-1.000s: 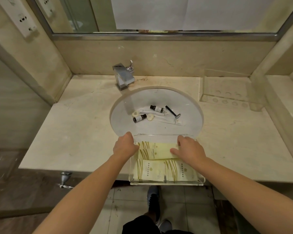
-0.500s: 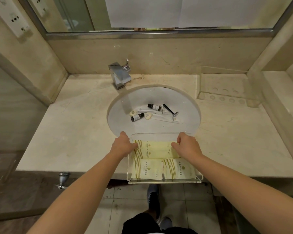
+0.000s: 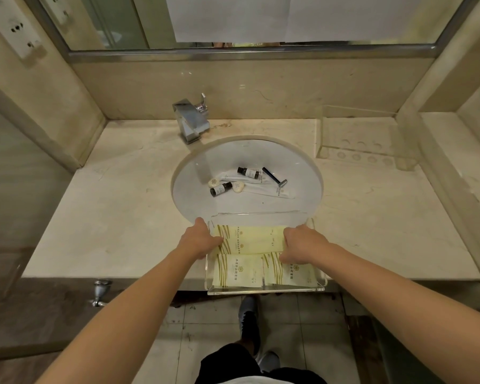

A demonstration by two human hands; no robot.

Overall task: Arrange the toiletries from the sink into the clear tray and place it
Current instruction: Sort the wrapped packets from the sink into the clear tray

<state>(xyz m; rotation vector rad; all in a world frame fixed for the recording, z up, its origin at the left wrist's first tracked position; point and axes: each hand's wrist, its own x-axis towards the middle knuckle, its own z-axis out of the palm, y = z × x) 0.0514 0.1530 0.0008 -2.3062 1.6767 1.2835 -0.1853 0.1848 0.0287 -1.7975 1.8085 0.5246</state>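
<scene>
A clear tray (image 3: 263, 290) lies across the counter's front edge, partly over the sink (image 3: 189, 173), with several yellow sachets (image 3: 237, 268) inside. My left hand (image 3: 198, 241) grips its left side and my right hand (image 3: 302, 243) grips its right side. In the white sink lie two small dark bottles (image 3: 220, 189) (image 3: 248, 172), two pale soaps (image 3: 238, 186), white tubes (image 3: 272, 192) and a razor (image 3: 275, 177).
A chrome faucet (image 3: 190, 119) stands behind the sink. A second clear holder (image 3: 363, 153) with round recesses sits at the back right of the marble counter (image 3: 117, 217). A mirror runs along the back wall. My shoe shows on the tiled floor below.
Both hands stay on the tray's sides. The tray and hands have shifted only slightly with the camera's motion.
</scene>
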